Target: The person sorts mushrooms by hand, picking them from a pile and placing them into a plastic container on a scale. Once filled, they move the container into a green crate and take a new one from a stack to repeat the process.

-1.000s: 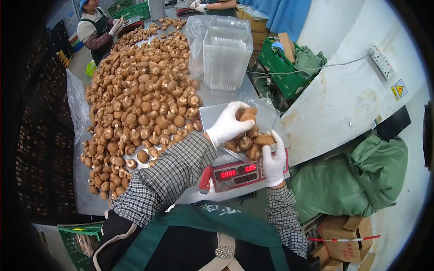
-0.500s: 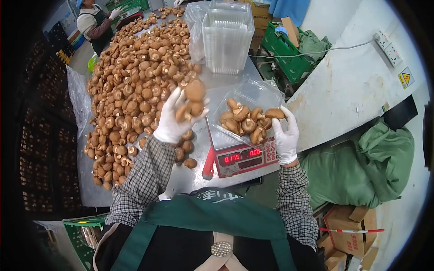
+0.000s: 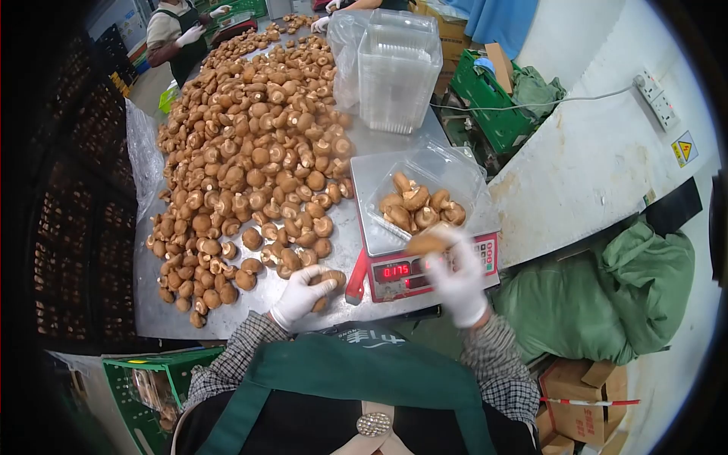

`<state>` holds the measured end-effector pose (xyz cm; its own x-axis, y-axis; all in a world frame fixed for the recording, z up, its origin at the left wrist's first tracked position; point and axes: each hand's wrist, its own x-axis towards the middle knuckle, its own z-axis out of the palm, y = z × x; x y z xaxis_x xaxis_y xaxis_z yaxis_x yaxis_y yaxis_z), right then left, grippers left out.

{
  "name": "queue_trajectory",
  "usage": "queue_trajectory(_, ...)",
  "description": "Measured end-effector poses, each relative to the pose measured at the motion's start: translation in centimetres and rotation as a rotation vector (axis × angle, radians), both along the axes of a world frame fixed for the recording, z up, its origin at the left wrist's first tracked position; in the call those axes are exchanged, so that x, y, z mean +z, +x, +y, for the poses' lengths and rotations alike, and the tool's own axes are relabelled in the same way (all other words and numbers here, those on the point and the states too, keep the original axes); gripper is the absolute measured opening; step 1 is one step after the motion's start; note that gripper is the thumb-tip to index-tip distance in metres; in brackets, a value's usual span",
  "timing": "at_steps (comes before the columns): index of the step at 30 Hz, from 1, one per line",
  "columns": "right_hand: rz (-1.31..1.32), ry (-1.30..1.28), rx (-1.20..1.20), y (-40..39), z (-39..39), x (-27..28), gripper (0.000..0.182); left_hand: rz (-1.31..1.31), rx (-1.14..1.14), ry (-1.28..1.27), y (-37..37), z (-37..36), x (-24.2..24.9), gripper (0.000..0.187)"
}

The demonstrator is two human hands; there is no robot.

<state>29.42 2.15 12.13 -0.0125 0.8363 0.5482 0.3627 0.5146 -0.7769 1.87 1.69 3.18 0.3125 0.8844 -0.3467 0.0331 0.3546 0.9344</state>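
Note:
My gloved left hand [image 3: 305,297] is closed round brown mushrooms [image 3: 331,279] near the table's front edge, left of the scale. Blurred by motion, my gloved right hand [image 3: 461,279] grips a brown mushroom [image 3: 429,241] in front of the clear plastic box. That box [image 3: 390,229] rests on the steel platform of a red scale [image 3: 388,290], its lid [image 3: 455,167] tipped open at the back. Several mushrooms [image 3: 415,199] lie inside it. The red display reads 0.175; my right hand partly covers the panel.
A large heap of mushrooms [image 3: 250,144] covers the table's left side. Stacked clear boxes [image 3: 398,76] stand behind the scale. Green crates [image 3: 493,110] and green cloth bundles [image 3: 599,303] are at the right. A co-worker [image 3: 176,38] stands at far left; another person's gloved hand [image 3: 320,24] shows at the back.
My left hand has come down from above the heap to the table's front, still with mushrooms. My right hand has drawn back from the box, bringing a mushroom toward me.

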Motion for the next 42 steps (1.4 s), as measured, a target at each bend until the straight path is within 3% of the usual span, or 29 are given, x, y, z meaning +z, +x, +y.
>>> queue_trajectory(1, -0.125, -0.042, 0.097, -1.7, -1.3, -0.2, 0.035, 0.03, 0.037, 0.03, 0.0, -0.5, -0.5, 0.021)
queue_trajectory(3, -0.265, -0.126, 0.284, -5.2, -2.4, -2.5, 0.034, 0.334, 0.083, 0.455, -0.7, -1.2, -3.9, 0.024)
queue_trajectory(6, -0.615, -0.329, 0.336, -8.8, -1.5, -9.1, 0.03, 0.761, 0.018, 0.797, -2.1, -2.3, -5.2, 0.027)
queue_trajectory(7, -0.757, -0.336, 0.356, -9.7, -1.1, -10.2, 0.03, 0.831, -0.014, 0.827, -2.2, -2.6, -4.3, 0.029)
queue_trajectory(13, -0.994, -0.259, 0.33, -13.3, -0.4, -12.7, 0.034, 0.942, 0.097, 1.028, -2.6, -0.8, -6.1, 0.038)
queue_trajectory(18, -0.648, -0.207, 0.332, -10.3, -0.6, -8.2, 0.035, 0.888, 0.055, 1.092, -3.6, -1.9, -7.2, 0.041)
queue_trajectory(20, -0.479, -0.052, 0.254, -7.4, 0.1, -3.5, 0.027, 0.871, 0.044, 1.092, -4.2, -2.5, -7.8, 0.044)
queue_trajectory(21, -0.435, 0.247, 0.115, -6.0, 1.2, -2.5, 0.023, 0.873, 0.063, 1.082, -4.2, -2.6, -7.7, 0.045)
queue_trajectory(22, -0.469, 0.143, 0.056, -4.1, 1.9, -0.6, 0.023, 0.873, 0.079, 1.071, -4.1, -2.7, -7.5, 0.046)
queue_trajectory(23, -0.499, 0.263, -0.105, -2.4, 2.8, -0.1, 0.021, 0.874, 0.095, 1.061, -4.1, -2.8, -7.4, 0.047)
queue_trajectory(25, -0.389, 0.157, -0.241, 1.0, 4.3, -0.4, 0.016, 0.89, 0.108, 1.034, -4.3, -2.9, -7.6, 0.049)
queue_trajectory(29, -0.89, -0.207, -0.348, 3.9, 6.0, -1.5, 0.027, 0.932, 0.115, 1.042, -4.4, -3.2, -7.0, 0.05)
queue_trajectory(32, -1.023, -0.324, -0.332, 3.1, 7.3, -1.3, 0.033, 0.941, 0.133, 1.022, -3.9, -2.5, -5.8, 0.05)
queue_trajectory(38, -0.745, 0.025, -0.399, 3.1, 6.5, -1.4, 0.023, 0.954, 0.186, 1.034, -3.2, -1.2, -5.4, 0.052)
queue_trajectory(42, -0.55, 0.122, -0.461, 5.8, 4.9, 0.1, 0.023, 0.941, 0.21, 1.011, -3.1, -0.8, -5.3, 0.052)
